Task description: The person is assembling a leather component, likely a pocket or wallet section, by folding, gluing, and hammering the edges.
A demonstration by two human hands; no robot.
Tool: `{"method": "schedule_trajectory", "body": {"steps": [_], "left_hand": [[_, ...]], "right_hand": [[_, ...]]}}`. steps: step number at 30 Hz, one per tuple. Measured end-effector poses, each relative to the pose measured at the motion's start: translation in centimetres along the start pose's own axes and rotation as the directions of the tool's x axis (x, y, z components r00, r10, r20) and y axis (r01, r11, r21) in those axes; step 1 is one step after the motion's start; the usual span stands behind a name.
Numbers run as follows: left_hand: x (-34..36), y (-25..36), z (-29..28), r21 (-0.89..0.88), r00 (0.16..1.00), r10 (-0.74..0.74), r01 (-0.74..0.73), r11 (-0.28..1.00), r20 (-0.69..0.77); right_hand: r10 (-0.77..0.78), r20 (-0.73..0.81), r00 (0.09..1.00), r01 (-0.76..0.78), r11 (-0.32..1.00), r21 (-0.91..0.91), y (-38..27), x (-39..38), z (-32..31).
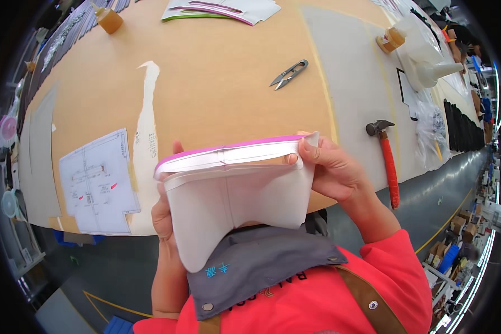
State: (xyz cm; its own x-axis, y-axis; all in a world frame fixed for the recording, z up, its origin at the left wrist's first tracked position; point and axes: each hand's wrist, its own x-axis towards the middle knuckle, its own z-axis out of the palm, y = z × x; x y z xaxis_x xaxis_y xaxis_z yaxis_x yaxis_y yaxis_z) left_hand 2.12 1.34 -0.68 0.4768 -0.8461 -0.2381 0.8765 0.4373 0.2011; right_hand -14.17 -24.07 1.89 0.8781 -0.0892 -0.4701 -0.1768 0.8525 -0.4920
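Note:
I hold a white, curved, folded piece (231, 197) with a seam down its middle and a pink strip (195, 150) along its top edge, in front of my body at the table's near edge. My right hand (334, 172) grips its upper right end, thumb on the front and a fingertip showing in the gap under the top band. My left hand (164, 214) is closed on its left side, partly hidden behind it. A paper pattern sheet (97, 189) lies left of the piece, and a red-handled hammer (388, 167) lies to the right of my right hand.
The tan tabletop (217, 83) holds grey snips (288, 74), an amber bottle (109, 21), a glue jar (389, 40), a white bottle (428, 72), stacked sheets (222, 11), a torn paper strip (147, 106) and black pieces (462, 125). A shop floor with shelving shows beyond the edges.

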Motion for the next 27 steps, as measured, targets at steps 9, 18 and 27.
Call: {"method": "schedule_trajectory", "body": {"steps": [9, 18, 27], "left_hand": [[0.2, 1.8, -2.2, -0.020, 0.991, -0.123, 0.122, 0.992, -0.049], [3.6, 5.2, 1.5, 0.885, 0.899, 0.045, 0.419, 0.203, -0.436], [2.8, 0.3, 1.2, 0.960, 0.907, 0.421, 0.128, -0.249, -0.012]], "right_hand": [[-0.007, -0.027, 1.000, 0.007, 1.000, -0.010, 0.9, 1.5, -3.4], [-0.234, -0.242, 0.942, 0.027, 0.770, -0.637, 0.5, 1.1, -4.5], [-0.785, 0.068, 0.615, 0.043, -0.053, -0.998, 1.5, -0.4, -3.0]]}}
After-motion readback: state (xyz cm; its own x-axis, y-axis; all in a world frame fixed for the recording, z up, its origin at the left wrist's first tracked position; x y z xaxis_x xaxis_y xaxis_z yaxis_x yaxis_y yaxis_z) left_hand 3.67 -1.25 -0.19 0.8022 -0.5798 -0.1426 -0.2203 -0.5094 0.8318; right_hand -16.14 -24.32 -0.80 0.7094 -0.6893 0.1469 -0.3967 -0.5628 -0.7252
